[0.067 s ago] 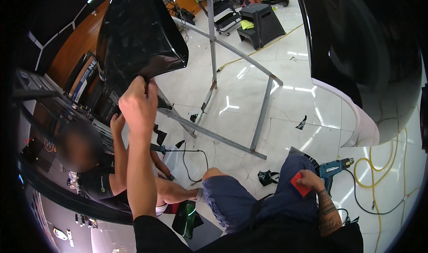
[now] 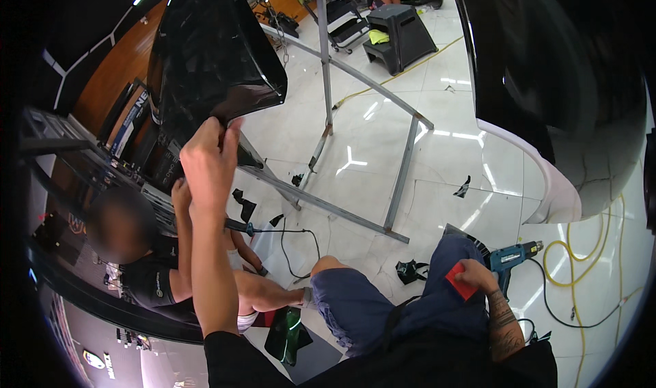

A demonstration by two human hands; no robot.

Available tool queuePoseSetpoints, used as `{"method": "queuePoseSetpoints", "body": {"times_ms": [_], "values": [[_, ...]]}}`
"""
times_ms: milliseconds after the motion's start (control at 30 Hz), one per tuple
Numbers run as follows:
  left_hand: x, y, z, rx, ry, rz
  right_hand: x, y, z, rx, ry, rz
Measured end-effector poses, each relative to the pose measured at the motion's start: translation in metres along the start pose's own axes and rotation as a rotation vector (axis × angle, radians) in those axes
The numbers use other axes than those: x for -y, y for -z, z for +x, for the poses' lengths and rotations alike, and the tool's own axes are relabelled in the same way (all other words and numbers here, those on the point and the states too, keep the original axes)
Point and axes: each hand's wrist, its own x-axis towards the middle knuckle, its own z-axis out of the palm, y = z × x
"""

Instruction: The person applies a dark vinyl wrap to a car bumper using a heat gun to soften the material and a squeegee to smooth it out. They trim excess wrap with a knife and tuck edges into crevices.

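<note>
A glossy black panel [image 2: 205, 43] stands in front of me at the upper left, its surface wrinkled as if covered with thin film. My left hand [image 2: 210, 162] is raised to its lower edge, with thumb and fingers pinching a dark, see-through sheet of film [image 2: 240, 102] along that edge. Low on the right, my right hand [image 2: 477, 276] rests by my thigh. It grips a flat red squeegee [image 2: 460, 283], whose blade shows beside the fingers. Just right of that hand lies a blue heat gun [image 2: 512, 256].
A grey metal frame stand [image 2: 321, 203] spreads over the tiled floor. A co-worker [image 2: 147, 278] sits close on my left. Black film scraps [image 2: 410, 272], a yellow hose [image 2: 570, 265] and a black stool [image 2: 400, 36] are around. A large dark body part [image 2: 547, 94] with white edging hangs at right.
My left hand has shifted slightly left, still pinching the film edge. The co-worker's raised forearm has moved a little. My right hand stays in place with the squeegee.
</note>
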Motion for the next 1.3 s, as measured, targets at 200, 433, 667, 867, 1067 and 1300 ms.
{"method": "queuePoseSetpoints", "body": {"times_ms": [200,433,667,867,1067,1300], "values": [[0.001,0.025,0.011,0.14,-0.123,-0.155,-0.002,-0.001,0.004,0.014,-0.01,0.023],[0.006,0.005,0.022,-0.086,-0.379,0.169,-0.009,-0.001,0.011,0.0,0.018,0.087],[0.025,0.033,0.04,0.184,-0.25,-0.453,-0.006,0.01,0.015,0.035,0.028,0.067],[0.017,0.012,0.018,0.065,-0.224,-0.06,0.001,0.012,0.013,0.059,0.038,0.099],[0.013,-0.031,-0.02,-0.17,-0.029,-0.089,-0.014,0.009,0.012,0.007,0.01,0.144],[0.012,-0.067,-0.063,-0.186,0.179,-0.19,-0.022,0.003,0.003,-0.085,0.038,0.181]]}}
